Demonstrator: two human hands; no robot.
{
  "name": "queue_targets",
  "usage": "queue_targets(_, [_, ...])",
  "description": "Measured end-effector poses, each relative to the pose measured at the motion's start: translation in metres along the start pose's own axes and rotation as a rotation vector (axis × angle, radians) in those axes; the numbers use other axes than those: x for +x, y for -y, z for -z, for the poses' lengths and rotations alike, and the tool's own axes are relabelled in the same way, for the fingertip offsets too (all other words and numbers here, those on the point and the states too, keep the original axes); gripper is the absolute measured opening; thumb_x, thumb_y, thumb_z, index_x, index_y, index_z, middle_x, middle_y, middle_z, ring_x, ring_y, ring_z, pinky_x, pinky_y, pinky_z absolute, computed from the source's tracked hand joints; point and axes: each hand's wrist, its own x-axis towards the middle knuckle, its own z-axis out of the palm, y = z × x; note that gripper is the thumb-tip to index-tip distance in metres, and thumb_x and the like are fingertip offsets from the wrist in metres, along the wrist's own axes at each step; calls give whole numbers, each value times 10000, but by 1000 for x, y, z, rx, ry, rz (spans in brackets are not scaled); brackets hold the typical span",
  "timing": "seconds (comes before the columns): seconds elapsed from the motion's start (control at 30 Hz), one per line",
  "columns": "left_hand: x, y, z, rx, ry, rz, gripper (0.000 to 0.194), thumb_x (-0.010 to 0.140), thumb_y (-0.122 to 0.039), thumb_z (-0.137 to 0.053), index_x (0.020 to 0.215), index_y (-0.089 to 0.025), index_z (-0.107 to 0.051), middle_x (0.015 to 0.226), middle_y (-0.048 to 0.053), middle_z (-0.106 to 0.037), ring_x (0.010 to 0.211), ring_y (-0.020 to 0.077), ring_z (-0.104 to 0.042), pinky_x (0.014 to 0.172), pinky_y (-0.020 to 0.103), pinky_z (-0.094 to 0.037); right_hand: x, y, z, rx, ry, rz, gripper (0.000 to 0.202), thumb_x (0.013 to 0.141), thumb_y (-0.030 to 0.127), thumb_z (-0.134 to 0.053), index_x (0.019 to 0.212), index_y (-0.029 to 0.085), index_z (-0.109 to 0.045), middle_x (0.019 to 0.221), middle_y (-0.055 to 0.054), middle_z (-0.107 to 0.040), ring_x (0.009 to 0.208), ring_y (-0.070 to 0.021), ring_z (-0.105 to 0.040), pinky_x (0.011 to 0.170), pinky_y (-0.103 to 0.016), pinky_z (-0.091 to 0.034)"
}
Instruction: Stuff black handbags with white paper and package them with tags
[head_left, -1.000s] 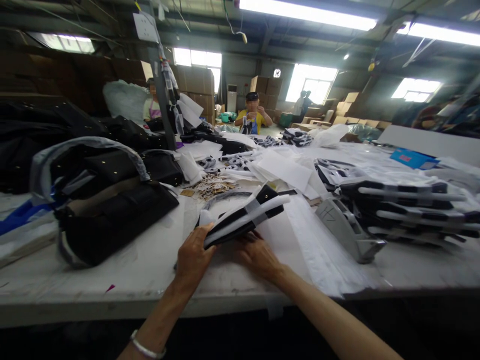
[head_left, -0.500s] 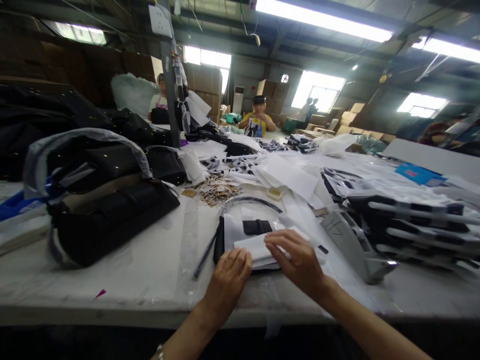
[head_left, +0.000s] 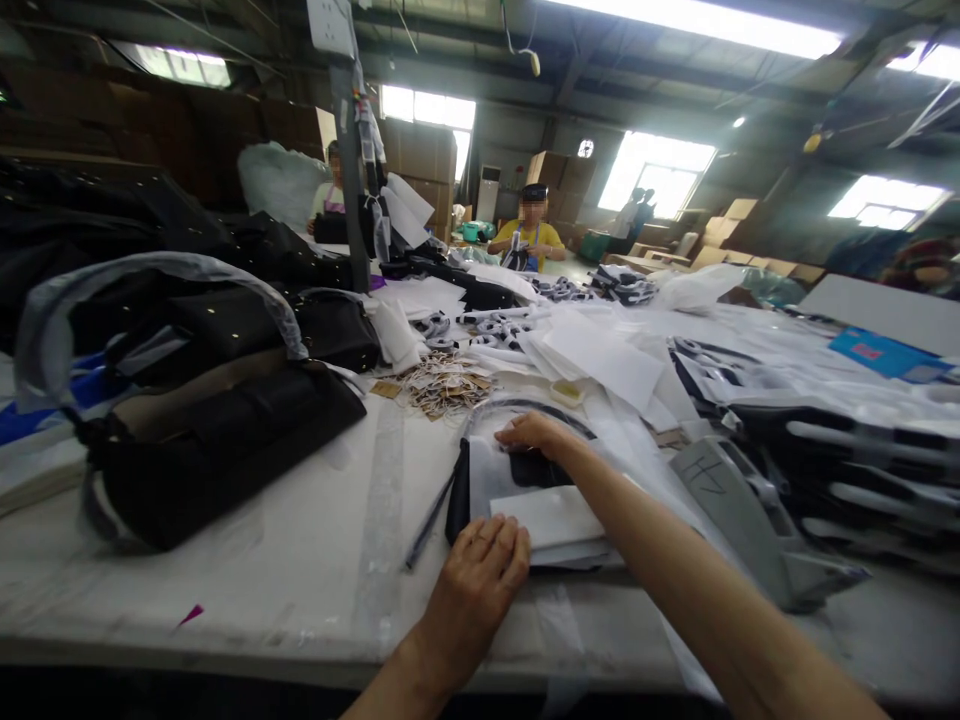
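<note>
While the left hand (head_left: 474, 582) lies relaxed on the folded white sheet (head_left: 559, 512), press evenly | right hand (head_left: 536, 434): grasp cannot be told, touch lightly | black bag (head_left: 458, 495): on counter (head_left: 292, 585), beneath both hands

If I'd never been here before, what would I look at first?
Probably the big black handbag at the left, its arched handle wrapped in something pale. Next, maybe the middle: the left hand touches folded white sheets on a flat dark bag, with the right hand over its far part. At the right, dark bundles with white strips are stacked up.
</note>
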Motion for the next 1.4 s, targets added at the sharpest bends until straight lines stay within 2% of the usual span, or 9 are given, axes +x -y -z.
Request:
queue_targets(0.1, [-4,1,-1,-12,8,-4,388,1019,-144,-299,1290,-144,-577,1229,93,-666,1205,213,-572,1032,377,-460,-5,-3,3,203,-15,-69,234,791,330,-726,713,144,-607,727,-60,-732,688,-178,-710,674,-284,-549])
queue_targets(0.23, [-3,6,1,-18,14,-5,400,1018,-149,-295,1316,-146,-563,1240,107,-660,1222,215,-561,1041,379,-460,-17,-4,14,400,-65,-100,217,719,258,-791,732,164,-595,751,-78,-744,692,-203,-732,666,-309,-585])
queue_targets(0.47, [0,9,4,-53,35,-5,413,1019,-142,-274,1319,-147,-557,1238,107,-664,1201,224,-585,1014,396,-494,-59,17,4,566,-101,81,322,644,376,-850,843,168,-706,830,-47,-761,840,-205,-734,876,-350,-564])
queue_targets(0.63, [-2,8,1,-89,-27,18,390,1009,-114,-297,1290,-136,-567,1227,119,-659,1175,229,-600,1004,418,-512,-130,15,-22,173,-99,331,295,810,471,-705,902,201,-781,913,-61,-780,908,-258,-718,893,-414,-545])
queue_targets(0.73, [-4,9,0,-105,-64,14,358,995,-107,-362,1292,-122,-561,1217,135,-652,1169,232,-597,1003,421,-515,-160,7,-34,-160,-83,517,269,939,404,-559,1018,258,-771,1099,-43,-756,1088,-258,-670,1057,-447,-438])
queue_targets(0.83, [-2,9,1,-93,-33,-34,358,986,-107,-388,1307,-104,-547,1209,140,-654,1155,242,-597,995,427,-515,-156,12,-32,-303,-93,605,282,968,366,-510,1035,266,-765,1124,-28,-748,1135,-245,-644,1099,-415,-387])
queue_targets(0.97, [6,6,5,-67,9,-78,368,992,-111,-365,1321,-97,-530,1212,136,-653,1158,242,-590,997,415,-499,-108,38,-13,-197,-252,450,281,928,409,-575,899,228,-788,859,-5,-771,917,-255,-697,851,-331,-522])
queue_targets(1.13, [11,3,4,-56,19,-64,375,999,-108,-332,1328,-95,-512,1203,138,-651,1144,233,-598,987,394,-493,-71,61,7,-109,-302,452,291,907,419,-587,951,213,-788,899,4,-780,889,-235,-693,832,-332,-530])
queue_targets(1.4, [4,6,-5,-150,-3,13,359,990,-94,-365,1321,-133,-500,1210,119,-652,1139,240,-610,986,421,-514,-135,8,-11,-123,-140,578,273,899,405,-613,930,202,-793,927,-43,-787,871,-245,-740,805,-360,-600])
